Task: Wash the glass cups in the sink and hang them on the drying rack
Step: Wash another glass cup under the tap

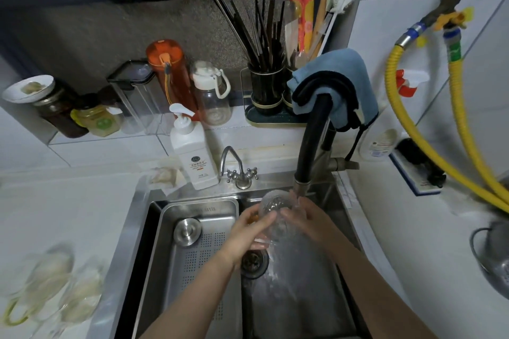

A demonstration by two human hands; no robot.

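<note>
Glass cup (pixel 275 217), wet and likely slippery under the black faucet (pixel 311 146); my left hand (pixel 248 231) and right hand (pixel 308 217) both clasp its sides, fragile

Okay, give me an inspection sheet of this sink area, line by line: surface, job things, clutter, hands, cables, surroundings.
Surface: steel sink, wet, water running from the black faucet; perforated drain tray in its left part.
Job's things: glass cup held under the faucet; blurred glassware on the left counter.
Clutter: soap bottle, orange bottle, jars, utensil holder, blue cloth over the faucet, colander.
Hands: left hand and right hand both grip the cup.
Cables: yellow hoses at right.
Surroundings: white tiled wall, dark window screen; drying rack nothing seen.
</note>
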